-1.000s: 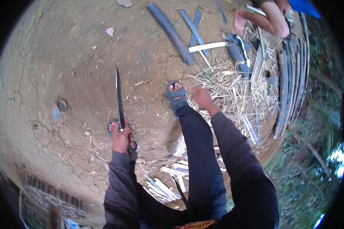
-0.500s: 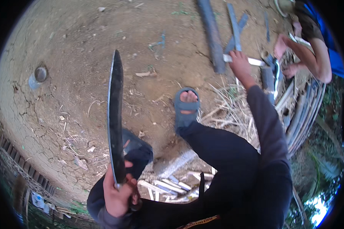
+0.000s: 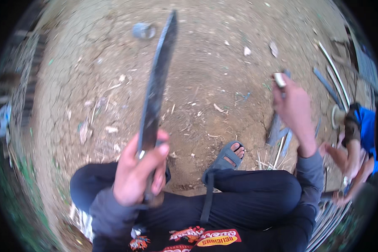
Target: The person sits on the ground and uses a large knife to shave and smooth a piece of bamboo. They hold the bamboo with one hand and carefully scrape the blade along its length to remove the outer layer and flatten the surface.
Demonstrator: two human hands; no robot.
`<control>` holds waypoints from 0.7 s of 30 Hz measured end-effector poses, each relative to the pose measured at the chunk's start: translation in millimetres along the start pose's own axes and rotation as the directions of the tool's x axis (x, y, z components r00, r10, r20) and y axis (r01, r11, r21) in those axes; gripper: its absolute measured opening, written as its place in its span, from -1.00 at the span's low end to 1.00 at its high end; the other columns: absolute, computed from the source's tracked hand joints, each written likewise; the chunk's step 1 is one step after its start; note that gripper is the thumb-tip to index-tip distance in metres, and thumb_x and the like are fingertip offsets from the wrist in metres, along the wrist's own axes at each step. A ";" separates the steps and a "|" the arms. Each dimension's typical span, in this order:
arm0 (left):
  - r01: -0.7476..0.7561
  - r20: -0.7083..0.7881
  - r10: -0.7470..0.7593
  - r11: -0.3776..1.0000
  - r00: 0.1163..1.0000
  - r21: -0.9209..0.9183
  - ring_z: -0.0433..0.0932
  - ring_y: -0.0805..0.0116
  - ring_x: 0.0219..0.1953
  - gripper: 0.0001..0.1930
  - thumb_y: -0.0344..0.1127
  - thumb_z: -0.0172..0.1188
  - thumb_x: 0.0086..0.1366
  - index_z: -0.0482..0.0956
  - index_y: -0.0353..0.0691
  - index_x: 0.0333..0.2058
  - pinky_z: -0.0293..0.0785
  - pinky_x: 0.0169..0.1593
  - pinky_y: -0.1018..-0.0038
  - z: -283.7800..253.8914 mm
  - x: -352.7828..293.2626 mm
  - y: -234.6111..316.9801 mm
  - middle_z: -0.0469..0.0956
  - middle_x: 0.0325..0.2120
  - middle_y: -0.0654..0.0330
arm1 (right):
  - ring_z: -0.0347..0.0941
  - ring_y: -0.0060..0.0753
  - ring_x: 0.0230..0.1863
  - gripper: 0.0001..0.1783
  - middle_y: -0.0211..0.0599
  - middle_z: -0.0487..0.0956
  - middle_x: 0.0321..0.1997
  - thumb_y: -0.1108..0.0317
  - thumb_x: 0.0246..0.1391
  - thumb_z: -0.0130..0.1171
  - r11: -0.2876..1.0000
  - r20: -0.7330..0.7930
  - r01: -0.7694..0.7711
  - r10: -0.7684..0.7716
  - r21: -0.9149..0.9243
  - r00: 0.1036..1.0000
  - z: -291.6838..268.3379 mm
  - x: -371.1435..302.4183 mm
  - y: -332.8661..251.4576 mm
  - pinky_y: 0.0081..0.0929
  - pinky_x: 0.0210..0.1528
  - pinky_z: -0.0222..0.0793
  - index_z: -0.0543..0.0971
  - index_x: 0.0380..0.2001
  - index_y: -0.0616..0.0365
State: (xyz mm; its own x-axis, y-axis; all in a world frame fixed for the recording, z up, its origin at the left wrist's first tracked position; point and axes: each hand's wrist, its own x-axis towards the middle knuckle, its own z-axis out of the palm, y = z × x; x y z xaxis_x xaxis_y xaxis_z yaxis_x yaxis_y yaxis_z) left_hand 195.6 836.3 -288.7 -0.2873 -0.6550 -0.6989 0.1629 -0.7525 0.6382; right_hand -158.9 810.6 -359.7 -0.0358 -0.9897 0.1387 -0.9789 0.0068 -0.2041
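Observation:
My left hand is closed round the handle of a machete, in front of my lap. Its long dark blade points up and tilts slightly to the right. Farther out on the right, my right hand closes on a pale strip of split bamboo. Only the light cut end shows above the fingers; the hand hides the rest. Beneath that hand a thick dark pole lies on the ground.
A person in blue sits close on the right, beside a bundle of long strips. My sandalled foot rests on the dirt. A cylindrical container stands far left; more strips lie far right.
My right hand has lifted the bamboo strip off the ground beside the pole. The machete has swung to tilt rightward. The view has shifted, bringing my lap more into sight.

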 end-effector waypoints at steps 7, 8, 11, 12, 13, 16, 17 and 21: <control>-0.171 -0.025 0.179 0.965 0.983 0.197 0.22 0.50 -0.86 -0.61 -0.03 -0.02 0.45 0.37 -0.30 -0.07 0.19 -0.76 0.57 -11.7 2.7 -30.3 0.30 -0.80 0.26 | 0.51 -0.14 -0.01 -0.42 -0.08 0.46 -0.02 0.25 0.00 0.24 0.692 0.277 0.717 -0.708 0.090 0.649 148.0 -32.8 -125.0 -0.30 -0.25 0.56 0.35 0.09 0.20; -0.134 -0.048 0.144 0.977 0.988 0.163 0.23 0.49 -0.86 -0.58 0.02 -0.06 0.45 0.37 -0.28 -0.07 0.19 -0.77 0.56 -17.4 5.6 -48.5 0.30 -0.80 0.25 | 0.45 -0.10 0.09 -0.34 -0.02 0.43 0.06 0.25 -0.01 0.25 0.691 0.311 0.719 -0.701 0.074 0.642 162.7 -53.4 -135.9 -0.29 -0.16 0.55 0.31 0.16 0.21; -0.033 -0.124 0.039 0.998 0.992 0.048 0.25 0.46 -0.87 -0.47 0.18 -0.23 0.45 0.37 -0.24 -0.08 0.19 -0.78 0.53 -21.4 29.8 -89.2 0.32 -0.79 0.23 | 0.34 -0.04 0.24 -0.19 0.09 0.36 0.21 0.26 -0.03 0.30 0.769 0.499 0.557 -0.633 0.314 0.592 161.3 -73.7 -129.6 -0.26 0.09 0.46 0.23 0.28 0.22; -0.001 -0.172 -0.001 1.000 0.985 -0.007 0.26 0.44 -0.87 -0.43 0.23 -0.30 0.45 0.37 -0.22 -0.10 0.18 -0.79 0.53 -21.5 39.5 -106.8 0.34 -0.79 0.21 | 0.30 -0.02 0.27 -0.15 0.12 0.35 0.24 0.26 -0.04 0.31 0.799 0.583 0.441 -0.600 0.409 0.548 153.6 -79.4 -118.2 -0.26 0.16 0.41 0.22 0.31 0.22; 0.026 -0.173 -0.021 0.999 0.985 0.022 0.28 0.41 -0.86 -0.35 0.31 -0.41 0.43 0.32 -0.23 -0.11 0.20 -0.79 0.51 -25.2 50.9 -126.4 0.33 -0.79 0.17 | 0.38 -0.08 0.22 -0.26 0.10 0.40 0.22 0.18 0.05 0.23 0.871 0.717 0.244 -0.490 0.427 0.496 143.2 -78.0 -112.8 -0.31 0.24 0.32 0.29 0.26 0.24; 0.031 -0.278 -0.039 0.999 0.960 -0.033 0.30 0.40 -0.85 -0.36 0.31 -0.44 0.42 0.24 -0.23 -0.09 0.21 -0.79 0.49 -13.6 73.4 -174.7 0.34 -0.77 0.15 | 0.49 -0.20 0.08 -0.29 0.09 0.50 0.10 -0.06 0.19 0.10 0.761 0.900 -0.485 -0.331 0.432 0.282 80.6 -67.9 -112.2 -0.41 0.10 0.39 0.36 0.21 0.28; 0.051 -0.260 -0.057 0.998 0.964 -0.032 0.29 0.42 -0.83 -0.34 0.32 -0.47 0.42 0.20 -0.20 0.02 0.22 -0.77 0.47 -2.6 77.6 -182.7 0.35 -0.75 0.19 | 0.51 -0.25 -0.01 -0.30 0.04 0.54 0.01 -0.12 0.22 0.03 0.758 0.918 -0.525 -0.262 0.387 0.298 77.0 -72.8 -107.5 -0.44 0.03 0.40 0.39 0.16 0.30; 0.012 -0.191 -0.020 0.999 0.981 -0.042 0.31 0.43 -0.79 -0.42 0.22 -0.49 0.47 0.18 -0.20 0.02 0.25 -0.74 0.47 43.0 82.1 -200.8 0.35 -0.71 0.20 | 0.51 -0.43 -0.32 -0.28 -0.20 0.58 -0.33 -0.25 0.30 -0.15 0.692 0.935 -0.648 -0.119 0.319 0.334 65.3 -101.5 -104.9 -0.48 -0.26 0.41 0.48 -0.02 0.30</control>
State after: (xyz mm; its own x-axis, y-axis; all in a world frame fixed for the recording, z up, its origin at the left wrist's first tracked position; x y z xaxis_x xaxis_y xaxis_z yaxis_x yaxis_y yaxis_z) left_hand 98.7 936.7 -460.3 -0.1052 -0.6410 -0.7603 0.1985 -0.7627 0.6156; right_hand -39.5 901.0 -415.6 0.2926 -0.4649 -0.8356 -0.5898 0.6001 -0.5404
